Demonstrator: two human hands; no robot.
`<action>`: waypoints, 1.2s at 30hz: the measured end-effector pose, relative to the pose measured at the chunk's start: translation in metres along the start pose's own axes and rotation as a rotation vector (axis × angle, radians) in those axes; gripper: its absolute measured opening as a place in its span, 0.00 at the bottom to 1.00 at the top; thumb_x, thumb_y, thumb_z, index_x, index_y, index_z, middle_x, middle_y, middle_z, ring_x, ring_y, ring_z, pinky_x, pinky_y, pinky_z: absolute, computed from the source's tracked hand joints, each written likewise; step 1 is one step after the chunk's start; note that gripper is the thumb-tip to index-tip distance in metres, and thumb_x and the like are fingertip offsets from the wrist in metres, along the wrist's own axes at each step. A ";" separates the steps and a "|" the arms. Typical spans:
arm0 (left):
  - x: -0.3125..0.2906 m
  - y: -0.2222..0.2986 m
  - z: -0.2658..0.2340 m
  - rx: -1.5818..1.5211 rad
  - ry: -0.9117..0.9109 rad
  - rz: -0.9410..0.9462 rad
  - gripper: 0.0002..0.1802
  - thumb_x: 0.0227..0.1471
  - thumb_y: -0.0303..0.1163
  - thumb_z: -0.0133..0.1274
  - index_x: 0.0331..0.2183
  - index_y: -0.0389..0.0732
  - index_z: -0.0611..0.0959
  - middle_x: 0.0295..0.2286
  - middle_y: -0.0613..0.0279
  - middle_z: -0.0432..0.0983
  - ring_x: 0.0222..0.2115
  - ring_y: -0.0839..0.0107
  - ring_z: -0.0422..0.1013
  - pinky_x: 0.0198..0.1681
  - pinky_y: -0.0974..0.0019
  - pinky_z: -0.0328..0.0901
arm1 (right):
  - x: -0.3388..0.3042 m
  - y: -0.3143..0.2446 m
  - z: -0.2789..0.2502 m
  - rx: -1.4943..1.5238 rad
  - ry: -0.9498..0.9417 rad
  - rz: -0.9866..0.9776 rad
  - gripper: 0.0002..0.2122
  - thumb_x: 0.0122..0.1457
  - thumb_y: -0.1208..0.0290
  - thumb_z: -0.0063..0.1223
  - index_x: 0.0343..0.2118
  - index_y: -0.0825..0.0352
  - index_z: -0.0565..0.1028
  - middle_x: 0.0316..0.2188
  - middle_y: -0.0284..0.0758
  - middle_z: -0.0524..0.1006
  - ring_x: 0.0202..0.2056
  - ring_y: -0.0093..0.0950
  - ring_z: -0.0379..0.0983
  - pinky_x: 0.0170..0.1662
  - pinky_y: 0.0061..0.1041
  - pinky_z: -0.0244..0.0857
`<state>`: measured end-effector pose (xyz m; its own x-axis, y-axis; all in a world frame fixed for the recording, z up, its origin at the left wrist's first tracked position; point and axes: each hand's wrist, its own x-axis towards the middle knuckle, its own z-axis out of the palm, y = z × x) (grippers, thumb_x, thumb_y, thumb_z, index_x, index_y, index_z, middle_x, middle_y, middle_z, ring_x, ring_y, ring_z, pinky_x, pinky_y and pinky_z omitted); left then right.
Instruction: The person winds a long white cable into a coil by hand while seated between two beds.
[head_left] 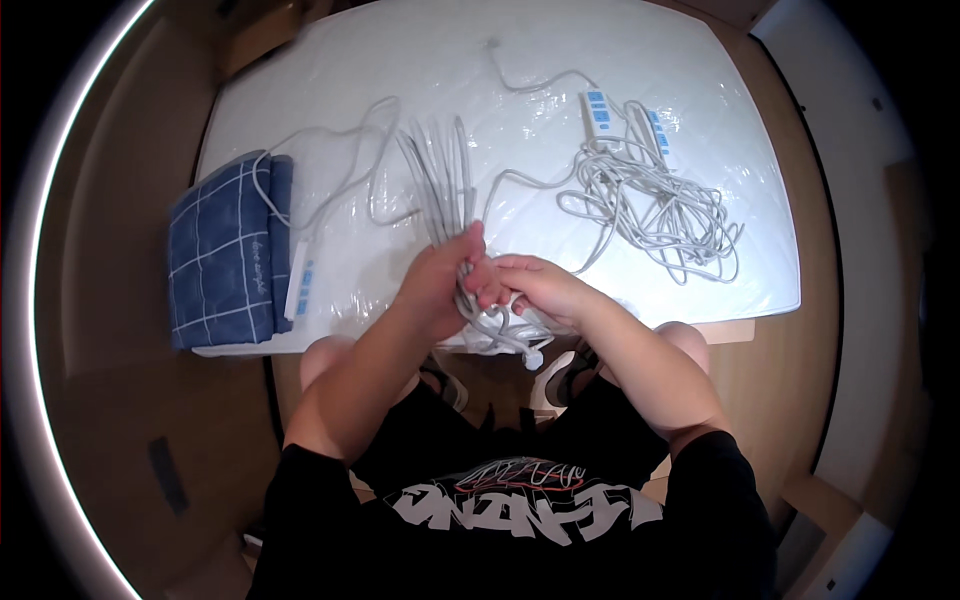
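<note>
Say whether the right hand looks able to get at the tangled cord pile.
Probably yes: the tangled cord pile lies ahead and rightward of the right hand, with seemingly only loose cord between. It would likely have to leave the cord bundle in the left hand first.

Lettering (528, 513) on shirt (500, 568); script (258, 263) on cloth (222, 265)
</note>
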<state>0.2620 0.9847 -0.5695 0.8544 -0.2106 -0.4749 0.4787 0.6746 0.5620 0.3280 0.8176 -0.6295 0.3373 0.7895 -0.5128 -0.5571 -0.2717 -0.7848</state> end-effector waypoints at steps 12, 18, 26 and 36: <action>-0.073 0.008 -0.045 0.079 -0.027 -0.060 0.15 0.61 0.39 0.45 0.24 0.43 0.71 0.25 0.62 0.71 0.28 0.68 0.72 0.45 0.53 0.69 | -0.036 0.013 0.036 -0.999 0.009 -0.526 0.12 0.60 0.59 0.50 0.29 0.63 0.75 0.23 0.36 0.73 0.29 0.37 0.70 0.31 0.31 0.64; -0.088 -0.021 -0.046 0.094 0.080 -0.213 0.15 0.55 0.40 0.54 0.31 0.35 0.77 0.31 0.56 0.75 0.33 0.63 0.75 0.40 0.50 0.73 | -0.043 0.013 0.062 -1.196 0.186 -0.721 0.11 0.56 0.60 0.54 0.31 0.64 0.75 0.27 0.37 0.69 0.29 0.39 0.70 0.31 0.34 0.64; -0.118 -0.002 -0.038 0.386 0.150 -0.425 0.17 0.55 0.39 0.54 0.37 0.33 0.76 0.26 0.54 0.76 0.29 0.60 0.77 0.36 0.59 0.75 | -0.046 0.001 0.082 -1.168 0.166 -0.787 0.12 0.52 0.59 0.59 0.29 0.63 0.72 0.29 0.34 0.71 0.28 0.39 0.71 0.31 0.34 0.66; -0.225 0.058 0.005 0.559 0.064 -0.191 0.08 0.52 0.29 0.53 0.29 0.35 0.72 0.17 0.61 0.68 0.15 0.72 0.68 0.14 0.70 0.59 | -0.016 0.001 0.082 -0.854 -0.303 -0.468 0.09 0.55 0.66 0.56 0.31 0.67 0.75 0.22 0.38 0.74 0.26 0.29 0.70 0.30 0.28 0.63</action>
<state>0.0983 1.0677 -0.4260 0.7370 -0.2366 -0.6332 0.6716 0.1505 0.7255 0.2598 0.8499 -0.5938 0.1101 0.9912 -0.0737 0.3486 -0.1080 -0.9310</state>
